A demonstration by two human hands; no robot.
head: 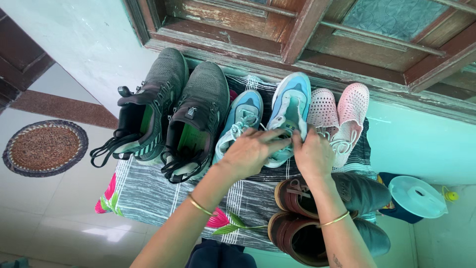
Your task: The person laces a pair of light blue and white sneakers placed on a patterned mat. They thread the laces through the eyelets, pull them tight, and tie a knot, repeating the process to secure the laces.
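Nearest, a pair of brown-and-grey leather shoes (337,208) sits on the grey striped cloth with pink flowers (148,191). Above them the left hand (250,151) and right hand (312,154) both pinch the laces at the opening of the light-blue mesh sneaker (290,106), mid-row. Its twin (243,116) and two dark grey knit sneakers (173,109) lie to the left, pink perforated slip-ons (342,111) to the right, below a wooden window frame (307,30).
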